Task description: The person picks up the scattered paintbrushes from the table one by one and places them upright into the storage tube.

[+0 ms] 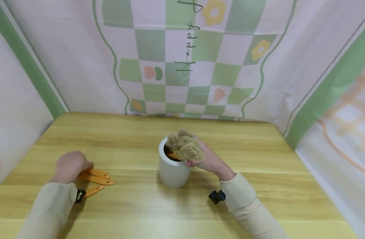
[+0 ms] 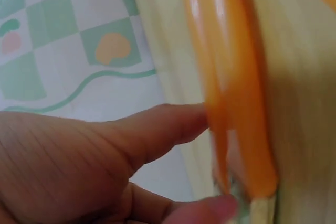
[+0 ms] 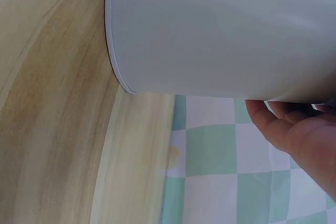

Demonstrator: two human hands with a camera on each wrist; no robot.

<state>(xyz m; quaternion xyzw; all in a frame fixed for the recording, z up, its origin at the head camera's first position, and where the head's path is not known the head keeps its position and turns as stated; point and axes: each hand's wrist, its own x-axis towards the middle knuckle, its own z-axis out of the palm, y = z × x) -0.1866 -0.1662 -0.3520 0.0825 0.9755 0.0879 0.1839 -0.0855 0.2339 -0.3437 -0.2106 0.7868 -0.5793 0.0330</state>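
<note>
Low down, the left hand (image 1: 70, 166) bends to the table (image 1: 134, 209), thumb and fingers pinching orange handles (image 1: 98, 179) that jut beyond them; the right hand (image 1: 208, 158) curls round the white canister (image 1: 174, 174), bristles (image 1: 185, 146) covering some fingers.

bright even head view, pale sheen on table (image 1: 140, 209) between left hand (image 1: 69, 166) and right hand (image 1: 208, 157), soft shadows, orange handles (image 2: 239, 77) blurred, glinting at left hand, glare on canister (image 3: 220, 35) by right hand
</note>
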